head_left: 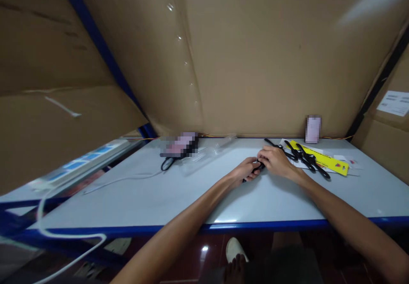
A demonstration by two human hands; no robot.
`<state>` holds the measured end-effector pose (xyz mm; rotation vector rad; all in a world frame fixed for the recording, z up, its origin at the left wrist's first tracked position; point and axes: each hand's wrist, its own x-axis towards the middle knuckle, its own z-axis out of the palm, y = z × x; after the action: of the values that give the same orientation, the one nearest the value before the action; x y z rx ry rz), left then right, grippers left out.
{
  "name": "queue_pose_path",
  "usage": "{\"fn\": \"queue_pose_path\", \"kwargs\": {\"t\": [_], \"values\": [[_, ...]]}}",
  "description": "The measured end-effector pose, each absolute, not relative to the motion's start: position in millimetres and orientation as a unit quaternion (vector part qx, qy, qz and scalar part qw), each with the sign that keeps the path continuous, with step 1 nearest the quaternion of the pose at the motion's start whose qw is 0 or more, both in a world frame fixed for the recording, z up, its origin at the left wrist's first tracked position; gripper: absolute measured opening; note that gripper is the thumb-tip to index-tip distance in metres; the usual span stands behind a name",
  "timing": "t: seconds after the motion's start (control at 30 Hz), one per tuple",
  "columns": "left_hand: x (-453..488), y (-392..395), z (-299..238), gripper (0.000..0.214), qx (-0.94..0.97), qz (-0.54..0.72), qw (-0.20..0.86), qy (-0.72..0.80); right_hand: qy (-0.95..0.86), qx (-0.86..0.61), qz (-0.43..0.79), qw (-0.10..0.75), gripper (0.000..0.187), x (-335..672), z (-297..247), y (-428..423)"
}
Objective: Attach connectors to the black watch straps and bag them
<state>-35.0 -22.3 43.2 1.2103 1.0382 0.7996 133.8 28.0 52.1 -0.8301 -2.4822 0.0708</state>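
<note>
My left hand [243,171] and my right hand [275,161] meet over the middle of the pale table [159,194]. Both are closed on a small black tool [258,167], of which only a short dark part shows between the fingers. Just right of my right hand lie several black scissor-like tools [305,158] on a yellow card [329,161] and some white paper.
Cardboard sheets [255,62] wall in the table at the back and sides. A blurred pinkish object [180,144] with a black cord and clear plastic bags [211,149] lie at the back left. A white cable [73,237] hangs off the left edge. A small blurred card [312,129] stands at the back right.
</note>
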Motion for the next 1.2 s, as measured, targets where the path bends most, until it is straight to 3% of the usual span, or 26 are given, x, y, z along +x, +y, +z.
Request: {"fn": "queue_pose_path", "kwargs": {"t": [0.2,0.4,0.63,0.97,1.2], "values": [[-37.1,-18.5,38.5,0.013,0.529,0.332,0.627,0.465,-0.906,-0.338,0.043,0.25,0.012,129.8,53.3,25.1],[-39.5,-15.9,34.2,0.023,0.523,0.343,0.628,0.463,-0.917,-0.346,-0.058,0.19,0.018,122.3,54.7,15.6],[-38.0,-16.7,35.5,0.026,0.526,0.344,0.627,0.461,-0.923,-0.34,-0.092,0.153,0.019,121.1,59.3,11.1],[-36.2,-21.7,42.2,0.025,0.529,0.318,0.621,0.483,-0.852,-0.46,0.106,0.226,0.018,117.5,62.3,12.2],[-38.5,-19.5,42.1,0.025,0.511,0.321,0.638,0.478,-0.875,-0.43,0.019,0.221,0.017,124.0,66.7,11.1]]}}
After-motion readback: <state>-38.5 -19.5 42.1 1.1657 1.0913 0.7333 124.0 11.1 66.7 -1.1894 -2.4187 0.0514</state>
